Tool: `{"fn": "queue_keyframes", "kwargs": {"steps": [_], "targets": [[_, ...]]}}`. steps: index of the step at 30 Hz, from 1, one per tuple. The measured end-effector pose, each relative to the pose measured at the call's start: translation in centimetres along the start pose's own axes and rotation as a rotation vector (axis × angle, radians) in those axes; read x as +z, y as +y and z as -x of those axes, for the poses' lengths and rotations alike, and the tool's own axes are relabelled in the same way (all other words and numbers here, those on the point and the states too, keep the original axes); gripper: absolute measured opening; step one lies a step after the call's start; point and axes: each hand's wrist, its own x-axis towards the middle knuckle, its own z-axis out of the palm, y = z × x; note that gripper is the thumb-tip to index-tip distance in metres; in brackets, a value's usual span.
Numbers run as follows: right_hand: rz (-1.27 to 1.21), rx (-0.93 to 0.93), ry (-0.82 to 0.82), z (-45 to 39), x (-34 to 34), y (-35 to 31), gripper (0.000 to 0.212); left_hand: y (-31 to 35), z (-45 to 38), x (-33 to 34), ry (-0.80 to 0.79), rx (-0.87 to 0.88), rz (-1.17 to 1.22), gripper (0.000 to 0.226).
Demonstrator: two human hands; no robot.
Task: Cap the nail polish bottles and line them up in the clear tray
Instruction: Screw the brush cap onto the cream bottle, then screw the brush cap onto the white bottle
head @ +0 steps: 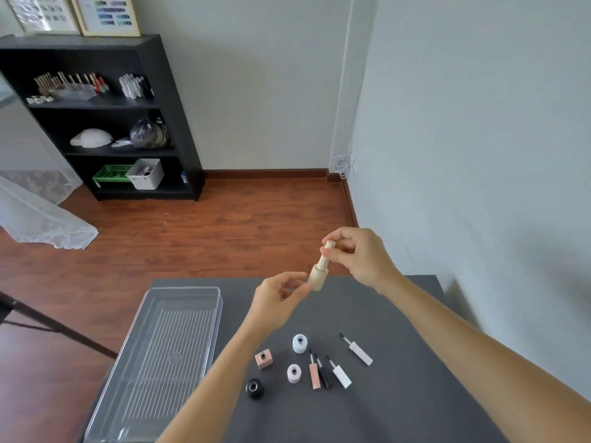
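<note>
While four uncapped bottles stand close to the camera on the dark grey table point(399, 410), a black round bottle point(255, 388) sits nearest, with a pale pink round bottle point(294, 373), a pink square bottle point(263, 358) and a white round bottle point(299, 343) just beyond it. Beside them to the right lie four brush caps: a pink cap point(315, 375), a black cap point(325, 375), a white cap point(341, 375) and, apart from these, a pale pink cap point(359, 352). At the left the clear tray point(150, 318) holds nothing. Farther out, above the table's far edge, the left hand point(277, 302) pinches the base of a tilted cream bottle point(317, 277) between thumb and fingertips, while the right hand point(361, 255) has its fingers closed around the bottle's cream cap point(325, 254). Against the far wall stands a black shelf unit point(172, 123).
</note>
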Motion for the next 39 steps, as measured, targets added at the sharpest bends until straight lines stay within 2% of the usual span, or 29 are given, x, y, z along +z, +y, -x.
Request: {"fn": "queue_keyframes", "kwargs": {"steps": [2,6,10,16,22,25,27,30,33,35,39], "targets": [[0.078,0.054,0.000,0.4,1.1,3.1,0.010,-3.1,-0.3,0.8,-0.021,-0.084,-0.137,0.028],[0.157,0.157,-0.019,1.4,2.8,8.1,0.013,-7.5,-0.7,2.4,-0.144,-0.194,-0.332,0.047],[0.249,0.190,-0.066,2.3,4.8,11.8,0.015,-9.7,-1.1,3.8,-0.272,-0.242,-0.438,0.053],[0.301,0.180,-0.076,2.5,6.1,13.3,0.017,-10.0,-1.8,4.7,-0.335,-0.230,-0.536,0.057],[0.307,0.177,-0.054,2.6,6.8,13.9,0.020,-10.6,-1.9,5.1,-0.296,-0.226,-0.558,0.047],[0.269,0.218,-0.062,3.0,6.9,13.7,0.035,-10.7,-1.8,5.0,-0.275,-0.218,-0.546,0.044],[0.270,0.210,0.005,4.0,6.9,13.6,0.041,-10.6,-1.7,4.8,-0.240,-0.216,-0.514,0.040],[0.316,0.196,0.149,7.3,7.2,14.6,0.028,-10.6,-1.4,4.4,-0.156,-0.197,-0.433,0.030],[0.336,0.303,0.042,11.4,8.4,16.6,0.015,-10.6,-1.0,3.8,-0.102,-0.180,-0.389,0.027],[0.349,0.375,-0.028,13.2,9.2,17.9,0.015,-10.5,-0.7,3.6,-0.090,-0.170,-0.373,0.028],[0.424,0.406,-0.082,14.3,10.1,19.1,0.014,-10.3,-0.4,3.6,-0.084,-0.170,-0.332,0.029]]}}
